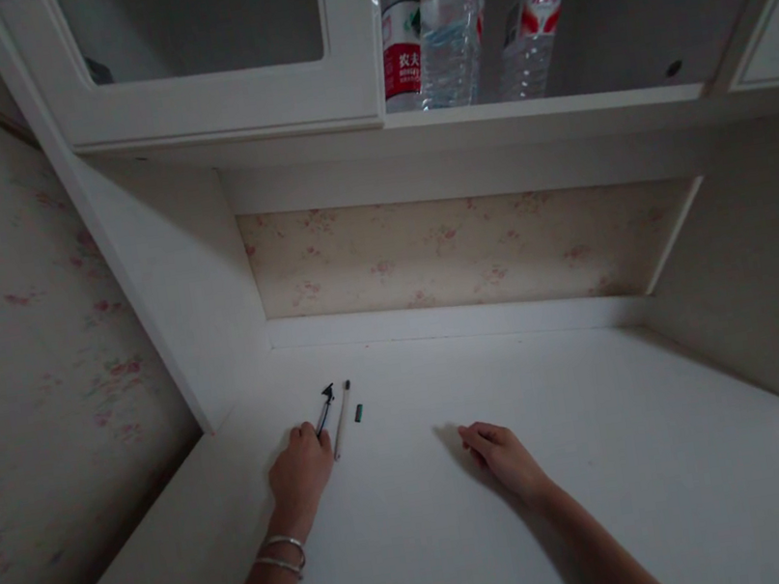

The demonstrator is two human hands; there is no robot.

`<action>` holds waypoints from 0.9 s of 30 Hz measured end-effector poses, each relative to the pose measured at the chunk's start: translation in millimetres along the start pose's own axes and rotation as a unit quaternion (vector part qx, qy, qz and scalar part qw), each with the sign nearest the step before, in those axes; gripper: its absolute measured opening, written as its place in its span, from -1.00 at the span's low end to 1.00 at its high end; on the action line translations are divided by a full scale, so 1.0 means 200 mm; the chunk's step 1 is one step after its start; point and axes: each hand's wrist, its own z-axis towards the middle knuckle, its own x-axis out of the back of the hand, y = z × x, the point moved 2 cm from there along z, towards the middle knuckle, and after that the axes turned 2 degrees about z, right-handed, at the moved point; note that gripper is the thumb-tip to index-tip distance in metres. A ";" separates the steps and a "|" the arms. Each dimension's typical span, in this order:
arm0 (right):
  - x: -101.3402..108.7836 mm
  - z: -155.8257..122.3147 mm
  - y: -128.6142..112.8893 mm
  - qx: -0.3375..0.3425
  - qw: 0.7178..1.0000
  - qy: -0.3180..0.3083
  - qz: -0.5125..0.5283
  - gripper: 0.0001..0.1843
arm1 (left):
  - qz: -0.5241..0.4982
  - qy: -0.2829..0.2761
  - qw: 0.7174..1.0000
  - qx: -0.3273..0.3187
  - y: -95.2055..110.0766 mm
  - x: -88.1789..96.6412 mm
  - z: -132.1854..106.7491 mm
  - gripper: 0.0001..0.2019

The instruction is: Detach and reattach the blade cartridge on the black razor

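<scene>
My left hand [300, 473], with two bracelets on its wrist, lies on the white desk [604, 455] with its fingers curled round the near end of a black pen [324, 409]. Beside that pen lies a thin pale stick-like pen [341, 420], and a small dark green piece [359, 413] sits just right of it. My right hand [502, 456] rests on the desk further right, fingers loosely bent and apart, holding nothing.
A white cabinet with a glass door [199, 47] hangs above the desk. Three water bottles [458, 18] stand on the open shelf to its right. Floral wallpaper [457, 253] backs the desk, and white side panels close it in left and right.
</scene>
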 end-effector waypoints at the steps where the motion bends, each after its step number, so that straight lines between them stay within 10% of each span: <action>1: 0.00 0.00 0.00 0.002 1.000 0.000 -0.002 -0.52 | -0.001 -0.007 1.000 0.002 0.00 0.00 0.00 -0.67; 18: -0.01 -0.01 0.01 0.014 1.000 0.000 -0.013 -0.49 | -0.110 0.056 0.990 0.065 -0.02 0.06 0.02 -0.77; 27: -0.02 -0.03 -0.02 0.016 1.000 0.026 0.004 -0.51 | -0.309 0.134 0.941 -0.037 0.06 0.05 -0.01 -0.77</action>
